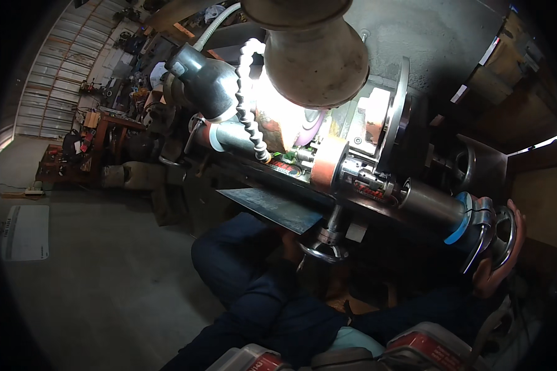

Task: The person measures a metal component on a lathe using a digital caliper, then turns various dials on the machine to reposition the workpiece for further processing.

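Observation:
At the right end of a grinding machine, my right hand [490, 277] is closed around the rim of a chrome handwheel [512, 238]. A bent metal lever [475, 248] stands beside that wheel, next to a grey cylindrical housing [433, 205] with a blue band. My left hand [289, 246] is low in shadow, close to a smaller handwheel [329, 253] under the machine bed. Its fingers are mostly hidden, so whether they grip that rim cannot be told. Under bright light, a purple grinding wheel [312, 125] sits behind metal fittings and an orange-brown round part [329, 164].
A black work lamp [204, 83] and a segmented coolant hose [249, 105] hang over the machine. A large rounded grey body [315, 62] blocks the top middle. A flat metal plate [269, 207] juts out above my knee. Cluttered benches [74, 157] stand at the far left.

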